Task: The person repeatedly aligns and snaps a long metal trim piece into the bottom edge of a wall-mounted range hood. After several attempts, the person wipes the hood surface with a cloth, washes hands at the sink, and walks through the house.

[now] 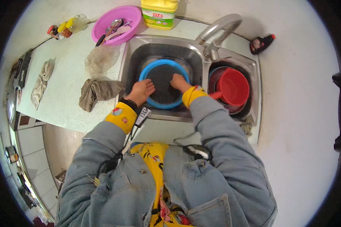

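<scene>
A round basin or sieve [164, 106] with a bright blue rim sits in the left bowl of a steel sink [195, 49]. Its inside is dark, and I cannot make out what is in it. My left hand [141, 91] reaches over its left rim, fingers stretched out and nothing seen in them. Across from it, my right hand [180, 82] is curled at the right rim, fingertips toward the dark inside. Whatever those fingers hold, if anything, is hidden.
A red ladle-like scoop [235, 87] rests on pots in the right sink bowl, under the faucet [220, 28]. Around the sink are a pink basin [98, 27] of utensils, a yellow jug [158, 15], a brown cloth [98, 92], a plastic bag [98, 60] and a dark bottle [261, 44].
</scene>
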`<action>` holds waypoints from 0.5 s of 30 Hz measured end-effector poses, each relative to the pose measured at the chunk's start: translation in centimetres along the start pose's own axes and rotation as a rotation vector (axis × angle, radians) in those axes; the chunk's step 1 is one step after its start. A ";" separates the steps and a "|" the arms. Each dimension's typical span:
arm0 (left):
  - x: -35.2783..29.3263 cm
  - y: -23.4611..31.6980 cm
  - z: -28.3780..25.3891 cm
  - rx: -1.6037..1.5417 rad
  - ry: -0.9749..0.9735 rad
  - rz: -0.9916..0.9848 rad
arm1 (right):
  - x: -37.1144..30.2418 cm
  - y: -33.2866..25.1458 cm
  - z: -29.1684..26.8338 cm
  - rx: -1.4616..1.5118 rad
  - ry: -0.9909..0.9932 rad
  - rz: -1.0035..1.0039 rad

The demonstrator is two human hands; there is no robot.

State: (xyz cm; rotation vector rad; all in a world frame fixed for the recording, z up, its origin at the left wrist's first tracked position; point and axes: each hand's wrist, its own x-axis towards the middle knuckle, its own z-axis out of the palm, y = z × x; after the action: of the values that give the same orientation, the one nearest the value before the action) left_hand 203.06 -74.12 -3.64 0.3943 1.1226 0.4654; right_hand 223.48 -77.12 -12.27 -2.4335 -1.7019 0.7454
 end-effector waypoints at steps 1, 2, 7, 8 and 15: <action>1.7 -1.0 -0.5 -0.005 0.064 -0.041 | 0.7 -0.7 2.4 0.030 0.027 0.225; 3.2 -1.9 -0.9 0.032 0.085 -0.065 | 0.4 -0.9 4.6 0.110 0.145 0.349; 5.8 -5.6 0.0 -0.131 0.045 -0.165 | 1.4 -2.6 5.4 0.833 -0.116 0.338; 5.7 -5.6 0.6 -0.202 0.018 -0.166 | 1.5 -3.0 4.5 1.325 -0.341 0.498; 6.1 -2.4 2.0 -0.376 -0.224 -0.162 | -0.8 -6.3 2.1 2.186 -0.709 0.623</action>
State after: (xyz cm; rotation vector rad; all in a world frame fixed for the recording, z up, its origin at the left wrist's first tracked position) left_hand 207.44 -72.94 -8.79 0.0233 0.8202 0.4651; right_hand 216.93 -75.86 -11.69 -0.8014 0.4467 1.9354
